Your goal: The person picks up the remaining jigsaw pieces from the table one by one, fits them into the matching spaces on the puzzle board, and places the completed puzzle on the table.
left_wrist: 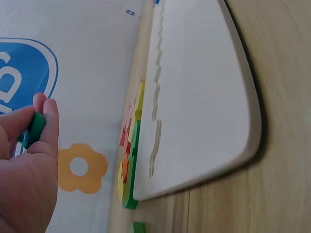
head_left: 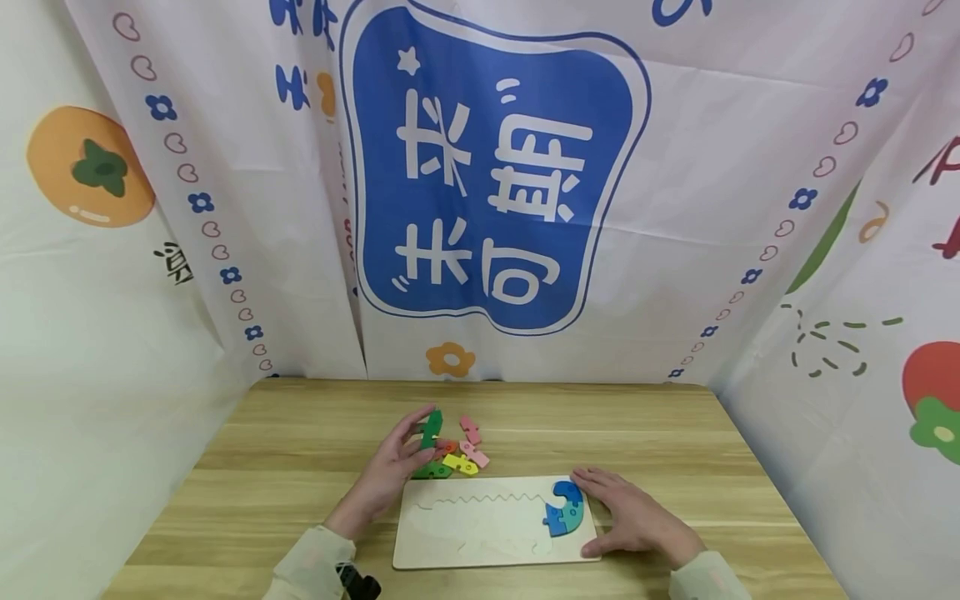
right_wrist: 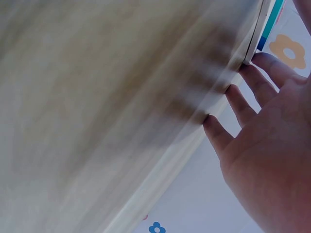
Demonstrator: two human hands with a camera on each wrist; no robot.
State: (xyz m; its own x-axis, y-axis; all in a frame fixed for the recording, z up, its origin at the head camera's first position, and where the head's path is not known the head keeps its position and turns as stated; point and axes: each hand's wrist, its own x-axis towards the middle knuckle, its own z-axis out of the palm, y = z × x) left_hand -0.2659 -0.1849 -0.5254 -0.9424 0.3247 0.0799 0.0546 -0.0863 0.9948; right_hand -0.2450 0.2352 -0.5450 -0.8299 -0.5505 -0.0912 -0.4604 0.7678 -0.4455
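Observation:
My left hand (head_left: 386,471) pinches a green puzzle piece (head_left: 431,429) above the table, behind the left end of the pale wooden puzzle board (head_left: 472,533). In the left wrist view the green piece (left_wrist: 35,128) sits between thumb and fingers. Blue and teal pieces (head_left: 570,512) form a curve fitted at the board's right end. The right hand (head_left: 630,515) rests at the board's right edge, thumb near the front corner and fingers near the back one. The right wrist view shows its fingers (right_wrist: 238,104) spread, fingertips down at the board and tabletop.
Behind the board lie loose pieces: yellow (head_left: 461,464), pink (head_left: 470,429), orange-red (head_left: 448,447) and another green one (head_left: 433,472). The wood-grain table (head_left: 300,433) ends at a printed cloth wall (head_left: 637,358). A black band (head_left: 358,582) shows near the left sleeve.

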